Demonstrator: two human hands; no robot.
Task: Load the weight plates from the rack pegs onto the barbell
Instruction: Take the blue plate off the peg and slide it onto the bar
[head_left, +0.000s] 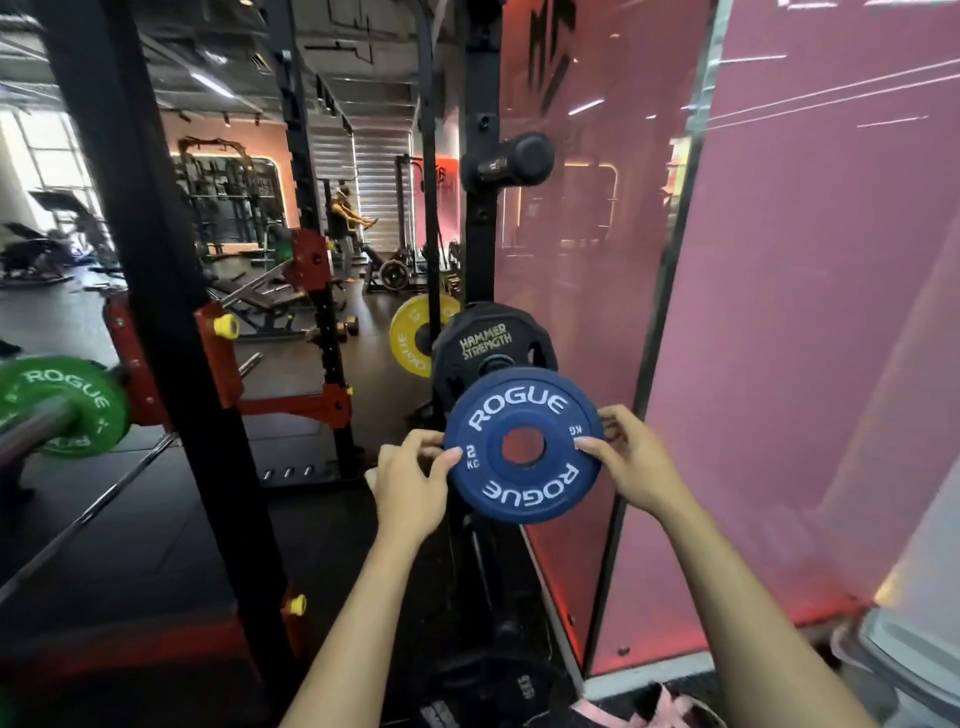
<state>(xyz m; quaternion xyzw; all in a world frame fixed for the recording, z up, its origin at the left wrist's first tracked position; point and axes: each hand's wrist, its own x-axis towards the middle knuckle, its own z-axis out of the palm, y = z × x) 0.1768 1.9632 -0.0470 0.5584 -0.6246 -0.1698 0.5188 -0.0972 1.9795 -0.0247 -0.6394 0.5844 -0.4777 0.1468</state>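
A person's two bare hands hold a small blue weight plate upright, face toward the camera, in front of a black rack upright. White lettering on the plate reads ROGUE twice, with 2 KG beside its open centre hole. The left hand grips the plate's left edge, thumb on the front face and fingers curled behind. The right hand grips the right edge the same way, thumb on the face. The plate is off any peg, carried only by the hands. Just behind and above it, a black plate marked HAMMER STRENGTH hangs on the rack upright, and a yellow plate sits behind that, further left. Higher on the same upright a bare black peg juts out. At the far left edge of the view, the barbell carries a green ROGUE plate on its sleeve, well apart from the blue plate. A pink glass wall stands to the right
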